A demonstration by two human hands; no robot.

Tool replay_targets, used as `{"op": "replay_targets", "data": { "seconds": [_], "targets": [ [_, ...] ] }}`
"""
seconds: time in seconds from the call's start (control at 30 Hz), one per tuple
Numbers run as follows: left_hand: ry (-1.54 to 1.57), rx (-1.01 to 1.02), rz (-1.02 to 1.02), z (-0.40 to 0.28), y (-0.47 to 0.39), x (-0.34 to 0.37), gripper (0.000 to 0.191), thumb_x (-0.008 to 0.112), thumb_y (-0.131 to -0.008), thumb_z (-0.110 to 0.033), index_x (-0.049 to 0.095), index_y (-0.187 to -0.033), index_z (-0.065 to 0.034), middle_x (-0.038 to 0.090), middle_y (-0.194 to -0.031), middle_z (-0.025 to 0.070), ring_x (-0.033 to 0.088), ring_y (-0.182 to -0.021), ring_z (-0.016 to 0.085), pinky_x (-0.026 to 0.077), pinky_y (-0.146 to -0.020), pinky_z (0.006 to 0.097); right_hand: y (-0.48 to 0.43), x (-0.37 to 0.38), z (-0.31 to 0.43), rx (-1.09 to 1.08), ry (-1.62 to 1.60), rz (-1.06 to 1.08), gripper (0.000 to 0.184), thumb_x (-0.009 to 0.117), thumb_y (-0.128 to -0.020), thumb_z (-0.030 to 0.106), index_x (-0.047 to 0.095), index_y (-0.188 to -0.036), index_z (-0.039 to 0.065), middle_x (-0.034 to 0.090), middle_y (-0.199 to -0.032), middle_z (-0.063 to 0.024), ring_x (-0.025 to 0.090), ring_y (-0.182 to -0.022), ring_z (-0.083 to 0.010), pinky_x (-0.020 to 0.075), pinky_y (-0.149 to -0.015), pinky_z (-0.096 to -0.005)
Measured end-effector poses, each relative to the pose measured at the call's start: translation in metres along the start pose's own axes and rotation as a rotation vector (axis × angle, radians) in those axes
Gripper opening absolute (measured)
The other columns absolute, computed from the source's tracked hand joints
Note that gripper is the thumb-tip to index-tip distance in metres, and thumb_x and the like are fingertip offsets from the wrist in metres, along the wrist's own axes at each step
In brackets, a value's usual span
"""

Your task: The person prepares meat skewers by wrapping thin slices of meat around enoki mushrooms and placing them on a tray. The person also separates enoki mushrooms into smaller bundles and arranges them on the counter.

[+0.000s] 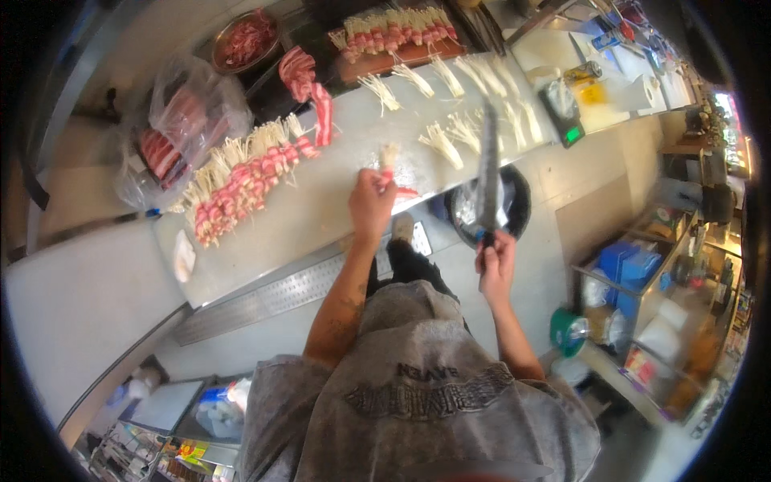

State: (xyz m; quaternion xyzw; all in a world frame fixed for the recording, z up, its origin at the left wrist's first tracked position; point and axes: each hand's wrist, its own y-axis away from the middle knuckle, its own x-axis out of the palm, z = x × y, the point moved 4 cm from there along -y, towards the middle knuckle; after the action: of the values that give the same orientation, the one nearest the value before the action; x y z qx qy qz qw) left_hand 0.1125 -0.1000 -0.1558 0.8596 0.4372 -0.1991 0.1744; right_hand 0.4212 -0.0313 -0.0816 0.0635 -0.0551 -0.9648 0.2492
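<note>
My left hand [372, 199] grips an enoki mushroom bundle wrapped in a slice of meat [387, 162] at the near edge of the pale worktop [289, 223]. A thin strip of meat [407, 192] lies beside that hand. In my right hand [497, 265] is the handle of a long knife [489, 162], its blade pointing away from me. Finished-looking rolls of meat and enoki [247, 181] sit in a row at the left. Loose enoki bunches [443, 144] are spread over the right part of the worktop. Sliced marbled meat [323, 114] hangs onto its far edge.
Beyond the worktop, a brown tray [385, 63] carries more rolls, near a metal bowl of meat [247, 42]. A plastic bag with meat [187, 126] lies far left. Below the front edge stands a black bin [521, 199]. A digital scale [561, 114] sits at the right.
</note>
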Motion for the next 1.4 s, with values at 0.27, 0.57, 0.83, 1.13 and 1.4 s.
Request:
{"op": "replay_targets", "data": {
  "seconds": [0.27, 0.57, 0.83, 1.13, 1.4],
  "targets": [
    [0.873, -0.276, 0.034, -0.072, -0.005, 0.02, 0.027, 0.084, -0.104, -0.013, 0.062, -0.116, -0.0028, 0.074, -0.104, 0.0079, 0.071, -0.089, 0.014, 0.057, -0.079, 0.0289, -0.02, -0.062, -0.04, -0.107, -0.074, -0.12, 0.025, 0.055, -0.12, 0.013, 0.046, -0.141, 0.001, 0.064, -0.101, -0.0081, 0.057, -0.071, -0.0101, 0.0509, -0.063, -0.0276],
    [-0.094, -0.091, -0.219, 0.083, 0.004, -0.049, 0.029, 0.086, -0.099, -0.018, 0.064, -0.111, -0.0032, 0.07, -0.095, 0.0082, 0.067, -0.082, 0.02, 0.056, -0.08, 0.0355, 0.002, 0.027, -0.042, 0.094, 0.558, 0.206, 0.057, 0.071, -0.111, 0.014, 0.05, -0.164, 0.013, 0.075, -0.127, -0.0277, 0.076, -0.108, -0.049, 0.0612, -0.091, -0.0541],
    [-0.126, 0.083, -0.285, 0.104, 0.01, -0.076, 0.026, 0.087, -0.097, -0.021, 0.068, -0.107, -0.0063, 0.072, -0.099, 0.0117, 0.072, -0.092, 0.034, 0.058, -0.084, 0.0452, 0.043, 0.141, -0.025, -0.136, 0.67, 0.328, 0.055, 0.067, -0.11, 0.013, 0.055, -0.163, 0.018, 0.071, -0.113, -0.0167, 0.075, -0.097, -0.0425, 0.0623, -0.081, -0.0511],
    [-0.306, 0.319, -0.244, 0.103, -0.011, -0.083, 0.025, 0.087, -0.094, -0.025, 0.068, -0.104, -0.0109, 0.068, -0.097, 0.0113, 0.067, -0.098, 0.038, 0.053, -0.086, 0.0527, 0.046, 0.188, -0.038, -0.188, 0.876, 0.296, 0.056, 0.064, -0.112, 0.015, 0.054, -0.166, 0.023, 0.071, -0.11, -0.0174, 0.073, -0.082, -0.045, 0.0615, -0.071, -0.0554],
    [-0.298, 0.306, -0.255, 0.102, -0.013, -0.085, 0.024, 0.085, -0.093, -0.027, 0.068, -0.103, -0.0118, 0.065, -0.095, 0.0124, 0.066, -0.096, 0.039, 0.052, -0.086, 0.0529, 0.118, 0.143, -0.036, -0.093, 0.858, 0.305, 0.058, 0.068, -0.109, 0.012, 0.056, -0.165, 0.021, 0.072, -0.107, -0.0182, 0.073, -0.086, -0.0434, 0.0607, -0.074, -0.0528]
  ]
}}
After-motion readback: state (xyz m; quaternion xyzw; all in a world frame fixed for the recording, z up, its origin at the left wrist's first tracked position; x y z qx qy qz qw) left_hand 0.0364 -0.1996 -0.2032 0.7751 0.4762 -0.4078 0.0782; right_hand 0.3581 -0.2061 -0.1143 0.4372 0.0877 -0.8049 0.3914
